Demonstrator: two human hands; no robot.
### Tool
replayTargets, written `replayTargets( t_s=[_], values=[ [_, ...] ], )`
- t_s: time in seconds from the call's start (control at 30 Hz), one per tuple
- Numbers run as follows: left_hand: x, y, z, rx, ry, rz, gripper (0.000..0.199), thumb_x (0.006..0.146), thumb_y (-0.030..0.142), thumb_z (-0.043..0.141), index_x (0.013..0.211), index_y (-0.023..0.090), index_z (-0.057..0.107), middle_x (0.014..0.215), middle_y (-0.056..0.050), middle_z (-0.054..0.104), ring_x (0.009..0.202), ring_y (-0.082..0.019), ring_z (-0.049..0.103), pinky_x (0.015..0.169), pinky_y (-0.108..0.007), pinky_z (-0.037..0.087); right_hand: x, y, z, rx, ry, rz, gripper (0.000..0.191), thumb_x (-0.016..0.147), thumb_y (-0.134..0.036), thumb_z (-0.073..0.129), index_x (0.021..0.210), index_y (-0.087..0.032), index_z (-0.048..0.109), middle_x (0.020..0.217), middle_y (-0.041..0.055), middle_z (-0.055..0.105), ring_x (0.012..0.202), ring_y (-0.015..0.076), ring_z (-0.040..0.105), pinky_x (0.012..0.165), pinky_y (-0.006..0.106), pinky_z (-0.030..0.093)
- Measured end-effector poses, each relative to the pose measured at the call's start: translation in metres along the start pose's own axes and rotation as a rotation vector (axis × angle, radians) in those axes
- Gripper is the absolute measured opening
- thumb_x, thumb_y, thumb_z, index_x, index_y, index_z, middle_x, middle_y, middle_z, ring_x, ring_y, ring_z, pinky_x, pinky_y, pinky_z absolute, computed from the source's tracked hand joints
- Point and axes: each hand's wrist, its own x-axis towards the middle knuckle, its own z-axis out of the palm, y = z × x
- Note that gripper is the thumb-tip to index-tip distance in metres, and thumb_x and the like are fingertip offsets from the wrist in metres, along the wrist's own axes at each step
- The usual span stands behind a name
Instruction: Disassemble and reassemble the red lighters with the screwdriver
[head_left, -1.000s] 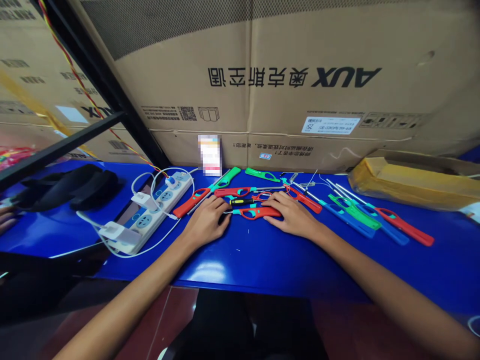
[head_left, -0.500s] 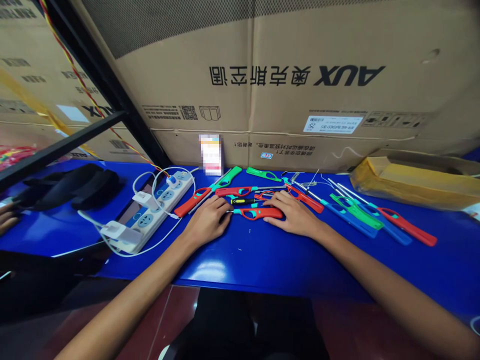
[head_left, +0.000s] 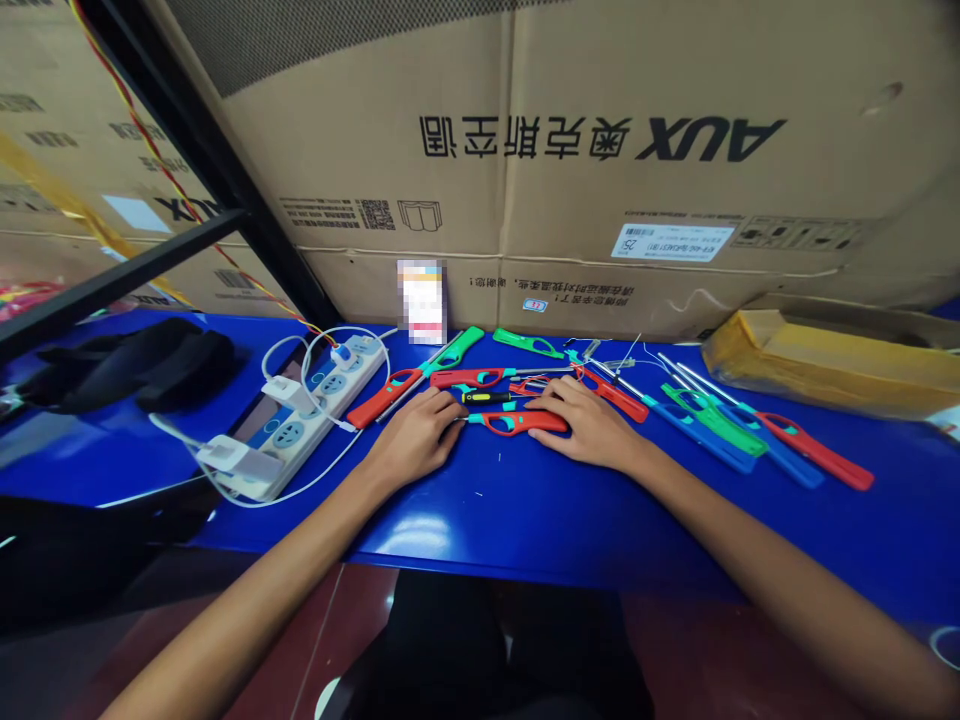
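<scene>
Between my hands lies a red utility lighter (head_left: 517, 423) with a teal collar and trigger, level on the blue table. My left hand (head_left: 420, 430) is closed over its metal rod, which is mostly hidden under the fingers. The handle end is pinched by my right hand (head_left: 581, 420), thumb in front and fingers behind. Just beyond it are a black and yellow screwdriver (head_left: 487, 398) and another red lighter (head_left: 469, 378). A red lighter half (head_left: 386, 398) crosses a green one (head_left: 461, 345) beside my left hand. Past my right hand lies a red casing (head_left: 615, 393).
A white power strip (head_left: 330, 390) with plugs and looped cables lies left. Blue lighters (head_left: 705, 435), a green casing (head_left: 724, 425) and a red lighter (head_left: 814, 450) spread out right. Behind stand a phone (head_left: 422, 305), a large cardboard box (head_left: 555, 215) and a taped carton (head_left: 817, 365).
The camera view has shifted slightly. Both hands keep their hold on the red lighter, almost unmoved. At the far left, the other person's hand has gone from view.
</scene>
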Motion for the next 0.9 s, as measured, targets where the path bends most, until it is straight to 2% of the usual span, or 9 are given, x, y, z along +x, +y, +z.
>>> replayTargets(
  t_s=[0.3, 0.47, 0.53, 0.7, 0.8, 0.9],
  values=[
    [0.000, 0.000, 0.002, -0.013, 0.004, -0.003, 0.020, 0.109, 0.020, 0.050, 0.111, 0.018, 0.070, 0.104, -0.009, 0.070, 0.099, -0.026, 0.066, 0.091, -0.044, 0.059, 0.001, -0.002, -0.003, -0.010, -0.011, 0.010, 0.036, 0.100, -0.051, 0.070, 0.123, -0.026, 0.080, 0.112, 0.0110, 0.068, 0.104, 0.0303, 0.064, 0.096, 0.051, 0.057],
    [0.000, 0.000, 0.002, -0.004, -0.001, -0.008, 0.021, 0.110, 0.022, 0.050, 0.111, 0.019, 0.070, 0.103, -0.010, 0.070, 0.099, -0.026, 0.066, 0.090, -0.045, 0.059, 0.002, -0.002, -0.004, -0.008, -0.019, 0.002, 0.033, 0.102, -0.048, 0.068, 0.123, -0.025, 0.080, 0.110, 0.0114, 0.071, 0.103, 0.0307, 0.065, 0.094, 0.051, 0.057],
    [-0.001, -0.001, 0.002, -0.001, 0.001, -0.008, 0.021, 0.110, 0.022, 0.049, 0.111, 0.019, 0.071, 0.102, -0.010, 0.070, 0.098, -0.026, 0.066, 0.090, -0.044, 0.059, 0.003, -0.001, -0.003, 0.042, 0.017, 0.006, 0.030, 0.106, -0.043, 0.062, 0.125, -0.027, 0.079, 0.110, 0.0106, 0.073, 0.103, 0.0298, 0.067, 0.093, 0.050, 0.057],
    [0.000, -0.001, 0.002, -0.016, 0.005, -0.005, 0.022, 0.110, 0.021, 0.049, 0.110, 0.019, 0.071, 0.103, -0.010, 0.070, 0.098, -0.026, 0.067, 0.090, -0.044, 0.059, 0.006, 0.003, 0.003, 0.222, 0.241, 0.080, 0.017, 0.104, -0.035, 0.064, 0.114, -0.027, 0.075, 0.104, 0.0080, 0.074, 0.097, 0.0257, 0.071, 0.087, 0.044, 0.060],
    [0.000, -0.001, 0.002, -0.020, -0.003, -0.015, 0.022, 0.110, 0.022, 0.048, 0.110, 0.018, 0.070, 0.103, -0.010, 0.070, 0.099, -0.026, 0.066, 0.090, -0.044, 0.059, 0.007, 0.006, 0.004, 0.279, 0.276, 0.087, 0.010, 0.103, -0.029, 0.063, 0.103, -0.026, 0.072, 0.099, 0.0064, 0.072, 0.088, 0.0223, 0.071, 0.080, 0.039, 0.060],
    [0.000, -0.001, 0.001, -0.027, 0.000, -0.020, 0.022, 0.110, 0.022, 0.049, 0.110, 0.018, 0.071, 0.103, -0.010, 0.070, 0.098, -0.026, 0.066, 0.090, -0.045, 0.059, 0.006, 0.011, 0.003, 0.270, 0.267, 0.094, 0.010, 0.103, -0.026, 0.062, 0.098, -0.026, 0.070, 0.098, 0.0059, 0.073, 0.086, 0.0215, 0.070, 0.078, 0.038, 0.059]
  ],
)
